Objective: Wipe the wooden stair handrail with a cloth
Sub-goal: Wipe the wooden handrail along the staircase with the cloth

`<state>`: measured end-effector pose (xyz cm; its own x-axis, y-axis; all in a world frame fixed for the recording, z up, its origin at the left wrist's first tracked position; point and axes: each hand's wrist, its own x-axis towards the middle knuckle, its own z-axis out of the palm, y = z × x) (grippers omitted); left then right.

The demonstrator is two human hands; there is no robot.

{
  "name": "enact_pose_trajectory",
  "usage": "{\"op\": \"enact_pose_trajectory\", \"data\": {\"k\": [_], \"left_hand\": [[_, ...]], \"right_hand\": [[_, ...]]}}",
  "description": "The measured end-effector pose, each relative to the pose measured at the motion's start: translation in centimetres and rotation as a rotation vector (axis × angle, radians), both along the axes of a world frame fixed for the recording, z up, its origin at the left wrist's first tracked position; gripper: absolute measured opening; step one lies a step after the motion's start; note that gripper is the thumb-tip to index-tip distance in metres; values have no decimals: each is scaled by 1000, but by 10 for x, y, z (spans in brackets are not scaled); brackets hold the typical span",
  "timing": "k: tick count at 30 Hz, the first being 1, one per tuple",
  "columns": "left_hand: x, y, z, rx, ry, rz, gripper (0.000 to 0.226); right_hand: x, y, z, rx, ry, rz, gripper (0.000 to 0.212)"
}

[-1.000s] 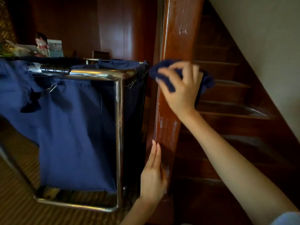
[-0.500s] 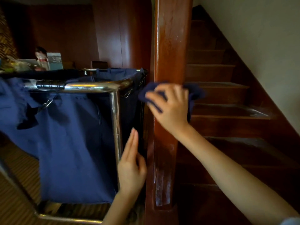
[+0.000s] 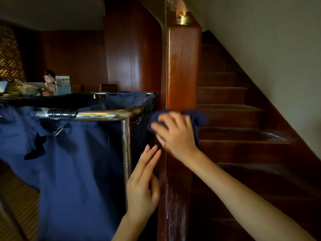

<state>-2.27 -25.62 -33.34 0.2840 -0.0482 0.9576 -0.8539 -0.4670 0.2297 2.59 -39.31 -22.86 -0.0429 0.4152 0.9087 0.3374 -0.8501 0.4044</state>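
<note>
Pressing the dark blue cloth (image 3: 199, 119) onto the wooden stair handrail (image 3: 182, 70), my right hand (image 3: 175, 134) lies across the rail about midway along its visible length. Its fingers curve over the bunched fabric, though blur hides the detail of the grip. The cloth ends spill past the rail on both sides.

Long axis: the handrail runs from the bottom edge of the view straight up and away from me, rising with the stairs (image 3: 234, 115) on its right. My right forearm comes in from the lower right and meets that axis at a slant, so the hand sits crosswise to the line it has to follow.

My left hand (image 3: 142, 181) holds nothing. Its fingers are straight and together, pointing up along the rail's left face, below the right hand and just beside it. I cannot tell whether the fingertips touch the wood. It stands in the narrow gap between the rail and the chrome frame (image 3: 104, 115) of a laundry cart with a blue bag (image 3: 69, 171).

Judgement: the right hand, already on the rail, is the working hand, and the coming stroke should travel lengthwise along the axis. Pale streaks show on the rail below both hands and speckled marks above the cloth, so either direction has work left. The cart close on the left leaves the cloth little room on that side.
</note>
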Motion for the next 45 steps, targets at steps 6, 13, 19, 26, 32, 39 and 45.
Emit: {"op": "enact_pose_trajectory", "data": {"k": [6,13,19,26,32,39,45], "left_hand": [[1,18,-4,6,7,48,59],[12,10,92,-24,-143,51,58],[14,-10,112,65,-195,-12,57],[14,-37,107,-24,-119,-1,46],[17,-44,67,67,-97,177,49],[32,-47,44,65,-135,210,37],[38,-34,-34,177,-109,176,33]], "right_hand": [[-18,-41,-45,-228,200,45,18],[5,-15,30,379,-112,100,19],[-11,-55,-40,-174,187,135,20],[-11,-40,64,353,192,287,61],[-20,-59,-35,156,352,289,58],[-15,-61,-37,67,307,125,49],[-11,-66,-125,116,372,184,44]]}}
